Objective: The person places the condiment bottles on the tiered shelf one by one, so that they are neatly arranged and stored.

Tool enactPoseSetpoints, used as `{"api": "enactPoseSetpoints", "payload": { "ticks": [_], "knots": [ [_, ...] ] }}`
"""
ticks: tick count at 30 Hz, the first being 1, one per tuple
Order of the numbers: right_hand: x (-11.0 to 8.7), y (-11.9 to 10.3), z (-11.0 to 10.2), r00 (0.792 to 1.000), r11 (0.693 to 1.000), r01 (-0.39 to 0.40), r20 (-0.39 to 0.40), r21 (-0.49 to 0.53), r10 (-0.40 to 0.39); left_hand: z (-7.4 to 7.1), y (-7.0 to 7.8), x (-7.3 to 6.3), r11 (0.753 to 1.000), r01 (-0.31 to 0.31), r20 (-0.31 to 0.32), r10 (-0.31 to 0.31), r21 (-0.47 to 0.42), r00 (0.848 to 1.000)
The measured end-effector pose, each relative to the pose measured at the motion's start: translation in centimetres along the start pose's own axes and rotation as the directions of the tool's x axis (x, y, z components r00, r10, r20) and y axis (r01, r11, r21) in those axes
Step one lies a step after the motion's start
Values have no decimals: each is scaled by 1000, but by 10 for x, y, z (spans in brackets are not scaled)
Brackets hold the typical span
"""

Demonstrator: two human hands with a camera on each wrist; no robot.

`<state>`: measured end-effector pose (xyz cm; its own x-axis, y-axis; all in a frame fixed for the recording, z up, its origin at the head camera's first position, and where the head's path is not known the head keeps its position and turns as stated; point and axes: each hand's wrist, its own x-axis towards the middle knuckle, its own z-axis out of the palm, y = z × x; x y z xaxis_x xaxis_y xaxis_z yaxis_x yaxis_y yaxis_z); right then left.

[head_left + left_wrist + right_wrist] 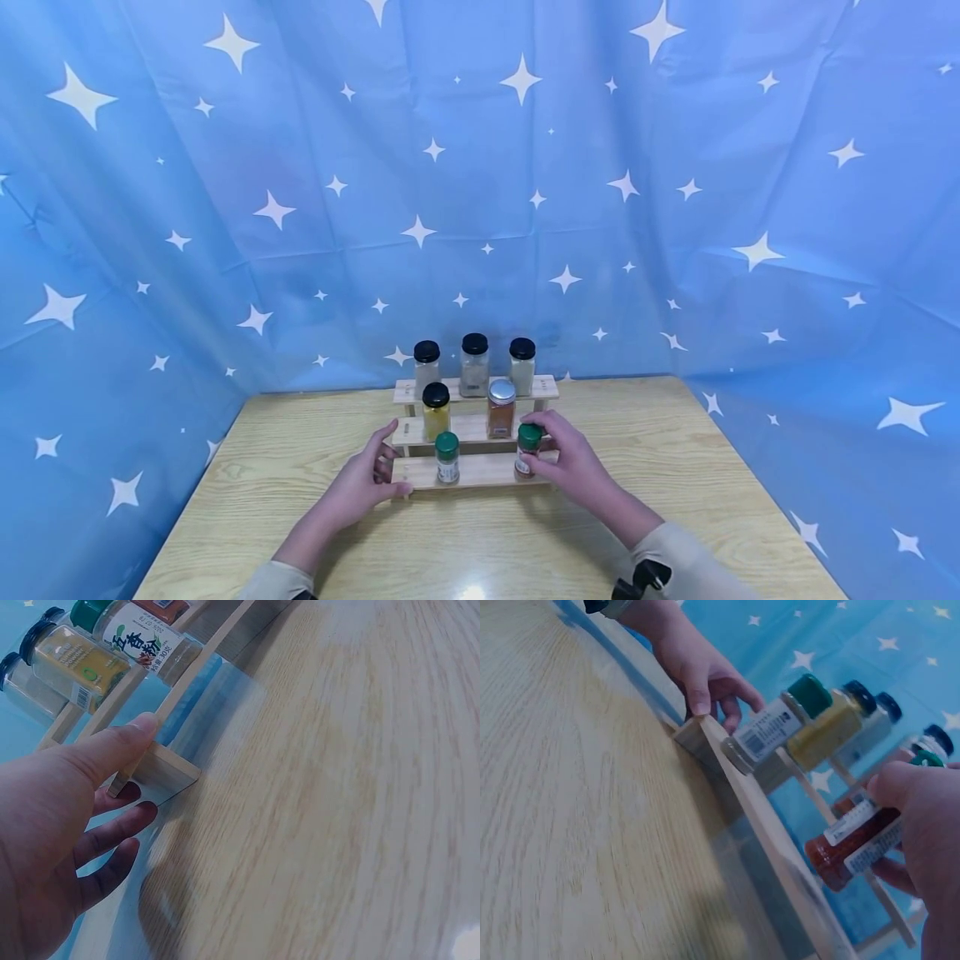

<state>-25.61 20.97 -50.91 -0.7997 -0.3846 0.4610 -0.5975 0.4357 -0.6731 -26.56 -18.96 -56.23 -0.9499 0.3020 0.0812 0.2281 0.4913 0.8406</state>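
A three-step wooden spice rack [483,471] stands on the table. My left hand [367,479] holds its left end, the thumb [139,731] on the lowest step and the other fingers around the end. My right hand [570,458] grips a green-capped spice jar [855,840] with red contents at the right of the lowest step. Another green-capped jar [447,460] with a white label stands left on that step. On the middle step are a black-capped jar of yellow powder [436,417] and a silver-capped jar of orange-brown spice [501,412].
The top step carries three black-capped jars, one at the left [427,367], a taller one in the middle [474,367] and one at the right [522,369]. Behind the wooden table [300,450] hangs a blue curtain [480,200] with white stars.
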Motion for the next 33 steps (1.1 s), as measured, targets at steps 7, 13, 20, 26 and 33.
{"api": "enactPoseSetpoints", "payload": {
  "ticks": [7, 13, 20, 26, 33],
  "knots": [
    [0, -2, 6, 1000, 1000, -6, 14, 13, 6, 1, 0, 1, 1000, 4, 0, -4, -2, 1000],
    [-2, 1, 9, 1000, 1000, -9, 17, -3, 9, 1, 1, 0, 1000, 6, 1, -6, -7, 1000],
    [-5, 4, 10, 999, 998, -52, 15, 47, 52, 0, 1, 0, 1000, 3, 5, -3, -16, 1000],
    [-8, 3, 11, 994, 992, -106, 1, 72, 106, 2, 0, 0, 1000, -2, 4, 2, -12, 1000],
    [-15, 7, 7, 990, 991, -119, -81, -60, 114, -4, 0, -2, 999, 25, -17, -25, 32, 1000]
  ]
}}
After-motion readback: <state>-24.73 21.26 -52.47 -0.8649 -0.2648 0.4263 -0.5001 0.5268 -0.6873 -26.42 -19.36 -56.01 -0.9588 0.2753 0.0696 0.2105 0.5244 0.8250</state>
